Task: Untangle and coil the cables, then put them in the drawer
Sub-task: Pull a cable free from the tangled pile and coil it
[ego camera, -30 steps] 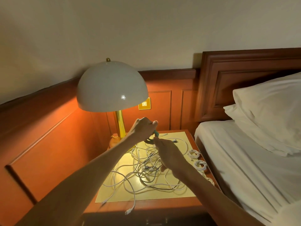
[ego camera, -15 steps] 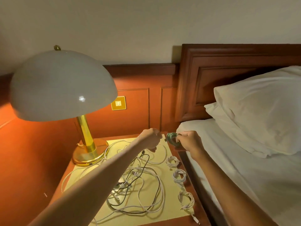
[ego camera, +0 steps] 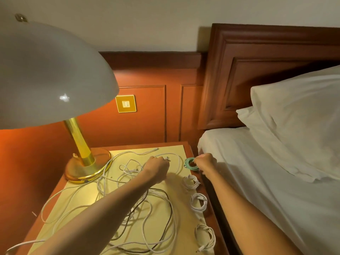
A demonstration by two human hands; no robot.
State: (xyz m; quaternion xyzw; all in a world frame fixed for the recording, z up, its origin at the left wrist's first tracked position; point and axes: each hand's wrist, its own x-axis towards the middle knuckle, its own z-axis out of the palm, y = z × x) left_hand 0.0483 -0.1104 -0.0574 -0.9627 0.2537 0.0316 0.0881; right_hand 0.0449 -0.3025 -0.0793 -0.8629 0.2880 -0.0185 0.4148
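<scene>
Right hand [ego camera: 205,162] has its fingers curled round the teal cable coil [ego camera: 190,163], which sits low at the far right edge of the desk [ego camera: 79,207], just left of that hand and just beyond the row of three white coils [ego camera: 198,202]. That row runs from the hand back toward the person along the edge, so the teal coil looks set to land at its far end.

Left hand [ego camera: 158,167] lies left of the coil, fingers curled at the plug end of a white cable [ego camera: 179,162]; whether it pinches the plug I cannot tell. Nearer the person than both hands sprawls the tangle of cables [ego camera: 143,205].

Half a second earlier the teal coil hung higher, clear of the desk; it has come down since, and the left hand has dropped toward the loose cable. No drawer is in view.
</scene>
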